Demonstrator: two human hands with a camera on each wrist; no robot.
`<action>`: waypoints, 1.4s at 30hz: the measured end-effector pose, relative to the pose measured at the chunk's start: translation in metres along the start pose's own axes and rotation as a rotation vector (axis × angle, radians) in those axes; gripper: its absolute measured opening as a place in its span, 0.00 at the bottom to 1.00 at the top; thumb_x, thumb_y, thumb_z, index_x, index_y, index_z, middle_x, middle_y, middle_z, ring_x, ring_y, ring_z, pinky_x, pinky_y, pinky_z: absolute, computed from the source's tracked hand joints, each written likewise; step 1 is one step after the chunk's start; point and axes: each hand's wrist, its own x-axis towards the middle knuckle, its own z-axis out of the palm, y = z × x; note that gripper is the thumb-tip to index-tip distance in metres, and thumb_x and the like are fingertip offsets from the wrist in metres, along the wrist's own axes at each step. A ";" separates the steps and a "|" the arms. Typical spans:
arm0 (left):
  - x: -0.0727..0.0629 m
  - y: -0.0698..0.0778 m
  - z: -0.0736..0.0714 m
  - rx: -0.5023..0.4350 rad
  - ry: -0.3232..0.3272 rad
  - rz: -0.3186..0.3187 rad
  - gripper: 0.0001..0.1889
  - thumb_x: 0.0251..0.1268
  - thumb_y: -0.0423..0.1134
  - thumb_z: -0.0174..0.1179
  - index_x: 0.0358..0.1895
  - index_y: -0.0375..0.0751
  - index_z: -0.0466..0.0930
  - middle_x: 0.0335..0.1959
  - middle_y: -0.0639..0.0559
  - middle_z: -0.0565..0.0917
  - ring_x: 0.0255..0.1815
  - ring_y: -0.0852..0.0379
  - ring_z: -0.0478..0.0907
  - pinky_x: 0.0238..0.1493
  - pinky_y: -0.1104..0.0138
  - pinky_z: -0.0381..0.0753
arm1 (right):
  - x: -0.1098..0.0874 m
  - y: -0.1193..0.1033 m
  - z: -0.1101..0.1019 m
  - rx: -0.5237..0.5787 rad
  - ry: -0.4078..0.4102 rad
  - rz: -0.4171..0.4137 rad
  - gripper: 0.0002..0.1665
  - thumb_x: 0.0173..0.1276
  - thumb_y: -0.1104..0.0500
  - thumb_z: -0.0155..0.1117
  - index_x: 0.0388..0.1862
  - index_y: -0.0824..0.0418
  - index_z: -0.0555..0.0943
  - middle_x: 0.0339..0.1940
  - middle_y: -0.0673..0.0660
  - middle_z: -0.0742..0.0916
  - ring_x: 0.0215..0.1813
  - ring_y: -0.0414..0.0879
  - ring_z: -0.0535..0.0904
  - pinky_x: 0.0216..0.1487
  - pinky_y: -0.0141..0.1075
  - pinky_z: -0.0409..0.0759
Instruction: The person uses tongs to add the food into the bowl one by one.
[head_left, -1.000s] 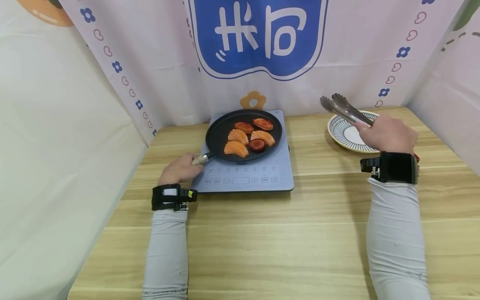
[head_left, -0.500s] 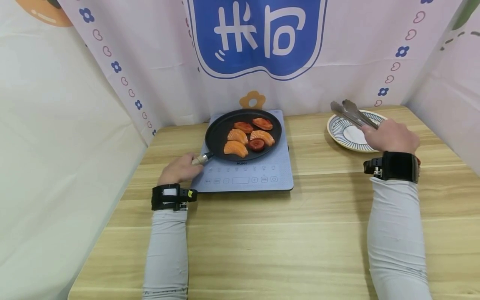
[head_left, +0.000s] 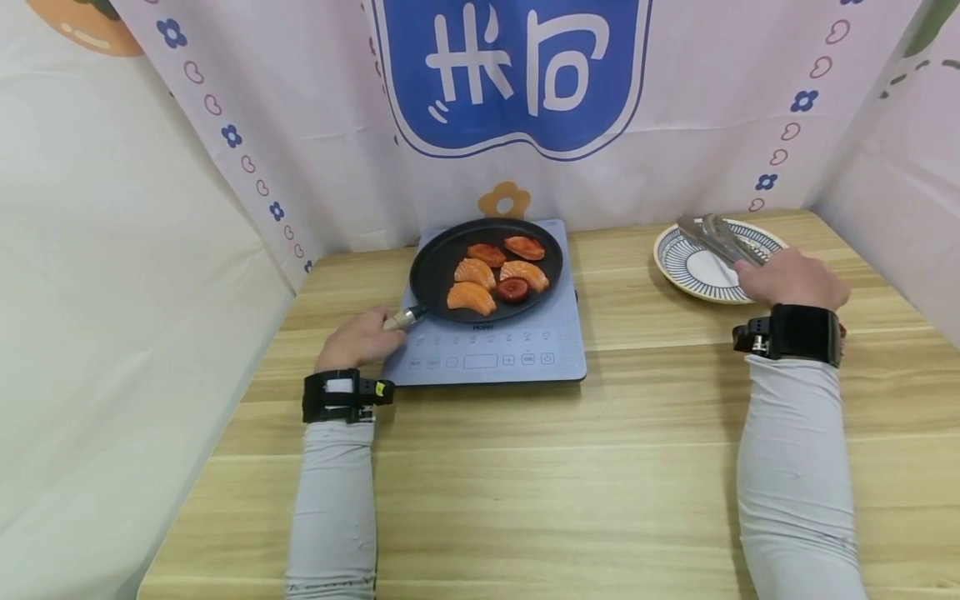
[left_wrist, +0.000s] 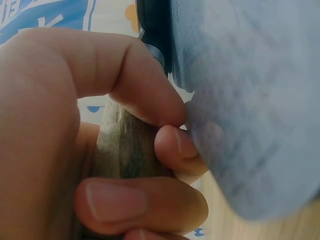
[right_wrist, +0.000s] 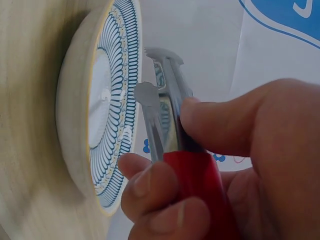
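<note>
My left hand point(head_left: 356, 340) grips the wooden handle point(left_wrist: 117, 142) of a black round frying pan point(head_left: 432, 268). In the pan lie several food pieces: orange salmon-like slices with pale lines point(head_left: 471, 297), redder pieces point(head_left: 523, 247) and a round dark-red one point(head_left: 513, 290). At the right, my right hand point(head_left: 798, 282) holds metal tongs with a red grip point(right_wrist: 195, 185). The tongs' scalloped tips hang above a white plate point(head_left: 670, 271) with a blue striped rim. Nothing shows between the tips. Part of the plate is hidden behind the tongs and hand.
Under the pan is a flat light-blue induction cooker point(head_left: 517, 346) with a touch panel. It stands on a wooden table point(head_left: 540, 492) before a white curtain point(head_left: 330, 183) with a blue printed sign. More pale cloth hangs at both sides.
The right hand has moved slightly to the right, and the tongs have lowered from beyond the plate's far edge to just over the plate. The left hand and pan stay put.
</note>
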 end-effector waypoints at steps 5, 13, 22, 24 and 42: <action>-0.001 0.000 0.000 -0.002 -0.007 -0.004 0.17 0.74 0.49 0.54 0.51 0.39 0.74 0.39 0.44 0.78 0.35 0.49 0.73 0.35 0.62 0.72 | 0.006 0.003 0.003 -0.016 -0.032 0.017 0.54 0.78 0.29 0.34 0.68 0.81 0.65 0.64 0.85 0.73 0.63 0.80 0.73 0.58 0.65 0.73; -0.003 0.000 0.000 -0.005 -0.010 0.005 0.17 0.74 0.49 0.54 0.51 0.39 0.74 0.39 0.44 0.78 0.35 0.49 0.73 0.36 0.61 0.72 | 0.008 0.006 0.007 -0.007 -0.052 0.013 0.55 0.78 0.29 0.34 0.68 0.82 0.64 0.65 0.86 0.72 0.64 0.81 0.72 0.59 0.67 0.72; -0.002 0.000 0.001 -0.010 -0.012 -0.005 0.17 0.74 0.50 0.54 0.52 0.39 0.74 0.39 0.44 0.78 0.36 0.49 0.73 0.36 0.61 0.72 | 0.008 0.006 0.008 0.003 -0.067 0.017 0.55 0.78 0.29 0.36 0.68 0.82 0.63 0.64 0.86 0.72 0.63 0.81 0.72 0.60 0.68 0.70; -0.002 0.000 0.001 -0.011 -0.011 -0.002 0.17 0.74 0.50 0.54 0.52 0.38 0.74 0.39 0.44 0.78 0.35 0.49 0.73 0.36 0.61 0.72 | 0.009 0.007 0.008 0.000 -0.069 0.017 0.55 0.77 0.28 0.37 0.68 0.82 0.63 0.64 0.86 0.72 0.63 0.81 0.72 0.59 0.68 0.71; 0.000 0.000 0.004 -0.013 0.005 0.025 0.17 0.73 0.49 0.54 0.52 0.38 0.74 0.38 0.44 0.77 0.34 0.50 0.73 0.35 0.61 0.72 | 0.009 0.009 0.015 0.027 -0.128 -0.037 0.50 0.78 0.33 0.40 0.74 0.77 0.57 0.71 0.85 0.67 0.67 0.85 0.67 0.63 0.76 0.67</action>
